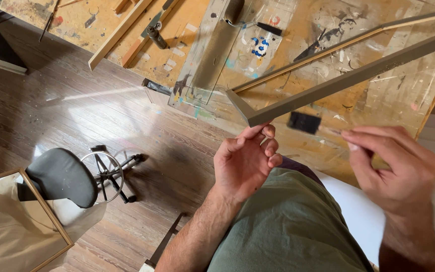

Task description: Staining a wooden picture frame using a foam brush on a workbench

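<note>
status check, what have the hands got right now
Left hand steadies the mitred end of the grey frame strip, fingers under its tip. Right hand pinches a small black foam brush just below the strip. Nothing between them.

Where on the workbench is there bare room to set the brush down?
Free: the bench right of the grey strip the left hand steadies, toward the right edge. Some room between the strip and the blue paint blobs. Crowded: top left, with wood slats and a small tool. Right hand holds the brush.
</note>
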